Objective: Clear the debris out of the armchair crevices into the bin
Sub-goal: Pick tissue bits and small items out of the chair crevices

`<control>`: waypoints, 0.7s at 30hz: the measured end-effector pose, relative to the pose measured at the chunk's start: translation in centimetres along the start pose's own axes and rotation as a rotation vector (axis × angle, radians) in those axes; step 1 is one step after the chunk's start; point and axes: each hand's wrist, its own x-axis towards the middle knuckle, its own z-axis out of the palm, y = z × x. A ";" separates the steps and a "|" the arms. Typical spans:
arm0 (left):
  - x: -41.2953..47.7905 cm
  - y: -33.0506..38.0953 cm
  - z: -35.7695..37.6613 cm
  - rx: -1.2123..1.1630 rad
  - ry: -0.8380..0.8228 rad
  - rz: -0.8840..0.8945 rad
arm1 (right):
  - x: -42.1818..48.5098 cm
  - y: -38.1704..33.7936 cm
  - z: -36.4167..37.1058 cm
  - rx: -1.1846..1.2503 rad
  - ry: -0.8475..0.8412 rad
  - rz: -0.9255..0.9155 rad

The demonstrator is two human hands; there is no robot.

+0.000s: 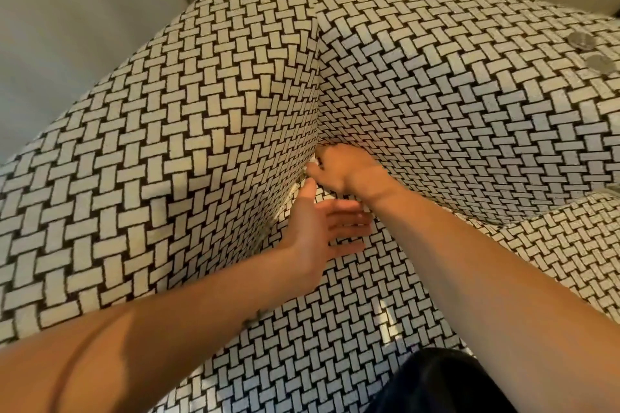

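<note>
Where the armchair [208,131] panels meet at frame centre, the right hand [349,171] has its fingers curled into the crevice [318,94] at a small white scrap [313,162]; whether it grips the scrap cannot be told. Just below, the left hand [318,228] lies over the seat cushion [335,305], fingers straight, holding nothing.

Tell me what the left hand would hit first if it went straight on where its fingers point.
Probably the right forearm, just past the fingertips; the left hand lies open over the seat cushion. Depth between them is unclear.
</note>
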 end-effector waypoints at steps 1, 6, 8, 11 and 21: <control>0.1 0.0 -0.1 0.014 -0.014 -0.003 | 0.2 -0.2 0.0 -0.046 -0.003 0.012; 0.5 -0.4 -2.0 -0.027 -0.073 -0.092 | -0.2 0.0 -0.9 0.181 -0.121 0.036; 0.8 -0.8 -3.7 -0.184 -0.121 -0.153 | -0.2 0.5 -0.6 0.324 -0.143 0.060; 1.8 -2.0 -6.0 -0.489 -0.279 -0.217 | -0.1 1.0 -0.2 0.468 -0.175 0.070; 5.8 -4.5 -8.2 -0.527 -0.665 -0.275 | 2.7 1.6 0.4 0.362 -0.264 0.098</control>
